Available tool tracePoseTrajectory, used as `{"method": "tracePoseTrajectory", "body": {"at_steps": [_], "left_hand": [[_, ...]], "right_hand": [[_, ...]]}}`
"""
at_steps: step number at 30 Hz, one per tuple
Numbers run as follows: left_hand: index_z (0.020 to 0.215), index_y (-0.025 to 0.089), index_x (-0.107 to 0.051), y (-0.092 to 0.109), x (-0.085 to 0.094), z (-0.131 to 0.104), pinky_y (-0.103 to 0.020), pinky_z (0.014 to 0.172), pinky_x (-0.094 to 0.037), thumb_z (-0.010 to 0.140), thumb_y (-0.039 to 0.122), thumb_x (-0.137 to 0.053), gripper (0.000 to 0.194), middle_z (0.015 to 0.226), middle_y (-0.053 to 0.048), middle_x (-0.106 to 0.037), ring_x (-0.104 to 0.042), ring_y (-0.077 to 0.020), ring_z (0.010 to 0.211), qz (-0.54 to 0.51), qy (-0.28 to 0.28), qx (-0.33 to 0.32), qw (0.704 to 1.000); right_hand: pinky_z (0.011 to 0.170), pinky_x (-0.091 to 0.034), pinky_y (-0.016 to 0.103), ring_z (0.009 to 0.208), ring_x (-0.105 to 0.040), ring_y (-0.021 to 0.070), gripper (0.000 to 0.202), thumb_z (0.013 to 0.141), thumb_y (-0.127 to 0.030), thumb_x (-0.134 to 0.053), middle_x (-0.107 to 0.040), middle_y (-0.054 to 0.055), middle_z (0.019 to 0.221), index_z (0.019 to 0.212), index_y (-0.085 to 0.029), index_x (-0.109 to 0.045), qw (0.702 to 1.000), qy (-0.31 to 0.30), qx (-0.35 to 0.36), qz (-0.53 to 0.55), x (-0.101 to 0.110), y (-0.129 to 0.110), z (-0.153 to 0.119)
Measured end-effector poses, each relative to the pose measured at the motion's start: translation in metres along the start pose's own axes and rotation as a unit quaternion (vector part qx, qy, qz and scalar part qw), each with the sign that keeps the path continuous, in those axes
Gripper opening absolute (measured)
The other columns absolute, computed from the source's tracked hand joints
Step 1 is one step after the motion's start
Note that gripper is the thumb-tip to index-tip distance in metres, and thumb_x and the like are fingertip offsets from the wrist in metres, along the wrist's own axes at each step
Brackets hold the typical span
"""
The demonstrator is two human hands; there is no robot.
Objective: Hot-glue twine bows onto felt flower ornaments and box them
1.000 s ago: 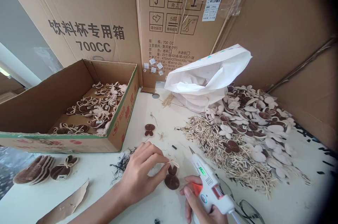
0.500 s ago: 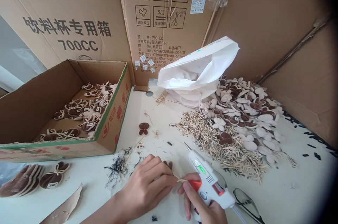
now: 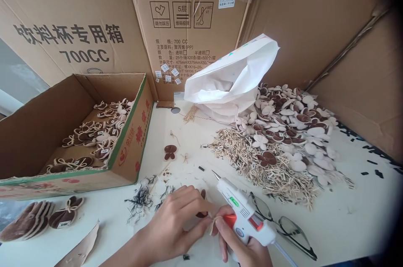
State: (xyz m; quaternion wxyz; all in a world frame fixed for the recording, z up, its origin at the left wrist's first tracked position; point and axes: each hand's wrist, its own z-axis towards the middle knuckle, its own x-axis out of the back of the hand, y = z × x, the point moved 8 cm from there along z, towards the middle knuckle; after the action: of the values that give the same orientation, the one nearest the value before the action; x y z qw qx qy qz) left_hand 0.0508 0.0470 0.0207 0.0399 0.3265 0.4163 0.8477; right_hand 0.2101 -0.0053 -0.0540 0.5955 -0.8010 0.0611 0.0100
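A white and orange hot glue gun (image 3: 245,208) is gripped in my right hand (image 3: 241,246), its metal nozzle pointing up and left. The thumb and forefinger of that same hand pinch a small beige cord bow (image 3: 214,219). My left hand (image 3: 176,221) is closed at the bow's other side, thumb and fingertips on the cord. Partly hidden behind the left fingers is a brown petal-shaped piece (image 3: 203,200); whether the fingers touch it, I cannot tell. Farther back lies another brown four-lobed piece (image 3: 170,152), with a loose cord bow (image 3: 185,158) beside it.
At left stands an open cardboard box (image 3: 126,149) with finished bow pieces inside. A stack of brown pieces (image 3: 27,221) lies in front. On the right are a heap of cord bows (image 3: 267,170), a pile of lobed pieces (image 3: 302,120), a white bag (image 3: 233,86) and eyeglasses (image 3: 294,233).
My two hands still meet at the cord bow, which has turned, and the left fingers have shifted. The glue gun has moved slightly left, and the view has shifted, showing more of the eyeglasses.
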Motion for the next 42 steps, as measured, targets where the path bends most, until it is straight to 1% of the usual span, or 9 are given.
{"method": "tracePoseTrajectory", "body": {"at_steps": [3,7,9,12,17,23,28,34,42], "left_hand": [[0.129,0.020,-0.068,0.005,-0.006,0.000,-0.034,0.075,-0.048,0.108,0.013,-0.062,0.022,0.097,-0.007,-0.076,-0.064,-0.0221,0.084,0.018,-0.030,-0.035,0.999],[0.129,0.017,-0.067,0.009,-0.008,-0.003,-0.035,0.071,-0.046,0.110,0.012,-0.057,0.022,0.093,-0.008,-0.076,-0.063,-0.0229,0.078,0.059,-0.041,-0.078,0.994],[0.125,0.016,-0.067,0.009,-0.009,-0.004,-0.035,0.071,-0.046,0.112,0.012,-0.054,0.018,0.090,-0.009,-0.075,-0.062,-0.0231,0.076,0.082,-0.044,-0.099,0.991],[0.116,0.015,-0.065,0.009,-0.011,-0.003,-0.035,0.070,-0.046,0.114,0.016,-0.052,0.014,0.088,-0.007,-0.073,-0.062,-0.0222,0.073,0.101,-0.049,-0.107,0.988],[0.108,0.015,-0.063,0.012,-0.015,-0.004,-0.034,0.065,-0.042,0.116,0.018,-0.049,0.016,0.081,-0.005,-0.068,-0.056,-0.0203,0.067,0.157,-0.056,-0.132,0.977],[0.092,0.017,-0.061,0.016,-0.021,-0.004,-0.035,0.060,-0.036,0.114,0.013,-0.043,0.028,0.073,-0.002,-0.058,-0.047,-0.0192,0.063,0.233,-0.077,-0.142,0.959],[0.077,0.020,-0.056,0.019,-0.024,-0.005,-0.036,0.057,-0.033,0.109,0.013,-0.047,0.034,0.068,-0.001,-0.053,-0.043,-0.0190,0.061,0.283,-0.049,-0.157,0.945],[0.075,0.020,-0.056,0.012,-0.029,-0.008,-0.035,0.055,-0.034,0.106,0.013,-0.048,0.033,0.064,0.001,-0.051,-0.041,-0.0182,0.057,0.311,-0.038,-0.142,0.939],[0.076,0.020,-0.055,0.014,-0.032,-0.009,-0.036,0.054,-0.033,0.108,0.014,-0.046,0.035,0.064,0.000,-0.051,-0.043,-0.0187,0.056,0.329,-0.046,-0.155,0.930]], "right_hand": [[0.062,-0.045,0.033,0.051,-0.055,0.0168,0.045,0.095,-0.066,-0.079,-0.056,-0.005,0.052,0.087,-0.022,-0.070,1.000,0.003,-0.007,-0.001,0.002,0.004,0.001],[0.060,-0.043,0.033,0.050,-0.054,0.0159,0.045,0.096,-0.065,-0.078,-0.060,-0.003,0.057,0.083,-0.022,-0.070,1.000,-0.002,-0.002,-0.004,0.001,0.003,0.001],[0.059,-0.042,0.033,0.050,-0.053,0.0151,0.046,0.097,-0.065,-0.077,-0.062,-0.003,0.058,0.082,-0.022,-0.069,1.000,-0.011,0.004,-0.002,0.000,0.002,0.002],[0.061,-0.043,0.033,0.050,-0.054,0.0150,0.047,0.098,-0.065,-0.075,-0.061,-0.003,0.058,0.083,-0.021,-0.068,1.000,-0.019,0.001,-0.001,0.000,0.002,0.002],[0.060,-0.043,0.032,0.050,-0.054,0.0145,0.045,0.099,-0.062,-0.076,-0.060,-0.003,0.061,0.085,-0.021,-0.067,1.000,-0.023,-0.002,0.007,0.000,0.004,0.003],[0.062,-0.043,0.033,0.052,-0.054,0.0169,0.043,0.100,-0.062,-0.075,-0.057,-0.004,0.052,0.084,-0.022,-0.068,1.000,-0.026,0.002,0.003,-0.001,0.005,0.003],[0.064,-0.044,0.033,0.053,-0.055,0.0168,0.045,0.096,-0.065,-0.079,-0.057,-0.005,0.053,0.086,-0.022,-0.069,1.000,-0.021,-0.008,0.007,-0.003,0.005,0.002],[0.063,-0.044,0.032,0.052,-0.056,0.0167,0.048,0.097,-0.068,-0.076,-0.058,-0.005,0.054,0.085,-0.022,-0.070,0.999,-0.033,0.004,-0.009,-0.004,0.002,0.002],[0.064,-0.044,0.033,0.052,-0.054,0.0178,0.050,0.094,-0.071,-0.076,-0.055,-0.005,0.052,0.086,-0.022,-0.069,1.000,-0.009,-0.002,-0.018,-0.004,0.000,0.000]]}}
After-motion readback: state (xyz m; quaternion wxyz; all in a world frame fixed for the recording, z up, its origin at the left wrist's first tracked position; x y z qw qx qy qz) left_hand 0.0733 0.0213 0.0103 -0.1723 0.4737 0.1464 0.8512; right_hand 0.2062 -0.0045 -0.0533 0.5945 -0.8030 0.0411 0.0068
